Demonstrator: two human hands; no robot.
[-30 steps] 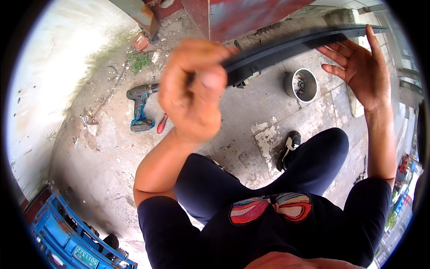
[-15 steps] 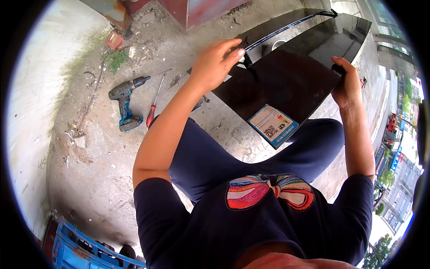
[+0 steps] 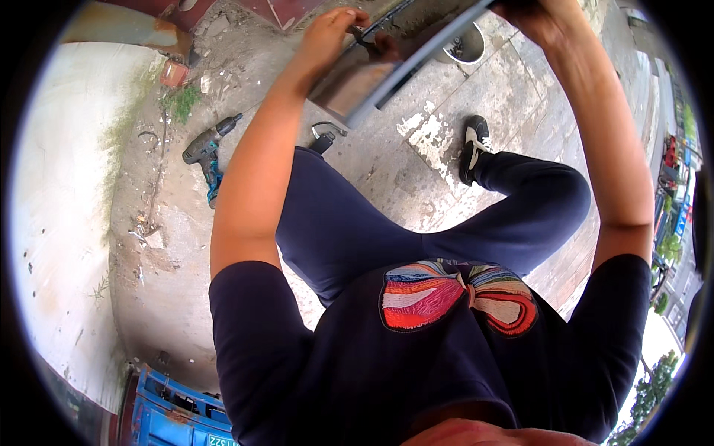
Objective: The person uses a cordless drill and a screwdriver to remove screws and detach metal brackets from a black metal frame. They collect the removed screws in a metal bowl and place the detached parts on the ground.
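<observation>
A dark glossy panel (image 3: 358, 88) is raised and tilted at the top of the view, seen almost edge-on. Its upper part runs out of the picture. My left hand (image 3: 327, 39) is at its left side, fingers curled at the edge beside a small dark bracket and mirrored in the glossy face. My right hand (image 3: 550, 22) is closed on the panel's right end, its fingers partly cut off by the frame. Under the panel, a round metal bowl (image 3: 467, 46) with small dark pieces inside stands on the floor.
A cordless drill (image 3: 207, 152) lies left of my left forearm. Beside my left knee is a black tool with a curved metal end (image 3: 326, 137). A brick (image 3: 174, 73) and rubble lie by the white wall (image 3: 67, 186); a blue vehicle (image 3: 175, 412) stands lower left.
The panel has been lifted and tilted away, so its labelled face no longer shows. Both hands rose with it. My shoe and the bowl are now exposed; the red screwdriver is hidden.
</observation>
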